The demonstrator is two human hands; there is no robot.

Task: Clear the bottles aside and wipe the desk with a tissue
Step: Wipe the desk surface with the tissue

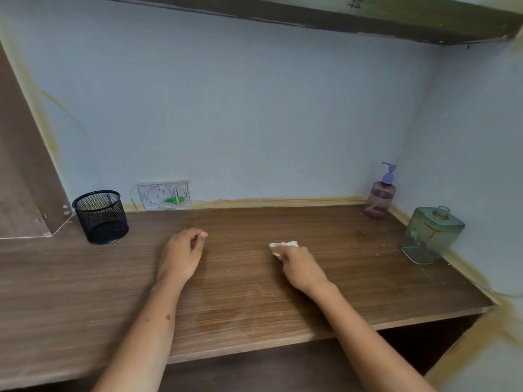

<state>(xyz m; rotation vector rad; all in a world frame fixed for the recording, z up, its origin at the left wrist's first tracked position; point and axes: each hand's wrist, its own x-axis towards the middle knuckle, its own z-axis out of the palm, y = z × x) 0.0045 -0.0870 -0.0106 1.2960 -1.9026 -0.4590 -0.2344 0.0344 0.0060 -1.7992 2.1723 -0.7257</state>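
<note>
A white tissue (283,245) lies on the brown wooden desk (249,301), and my right hand (301,268) holds it against the surface near the desk's middle. My left hand (182,253) rests on the desk to the left, fingers loosely curled, holding nothing. A purple pump bottle (380,193) stands in the back right corner. A clear green square bottle (430,236) without a cap stands along the right wall, nearer to me. Both bottles are well apart from my hands.
A black mesh pen cup (100,216) stands at the back left. A white wall socket plate (164,194) sits low on the back wall. Walls close the desk at back and right; a shelf (339,18) hangs overhead. Small crumbs lie near the green bottle.
</note>
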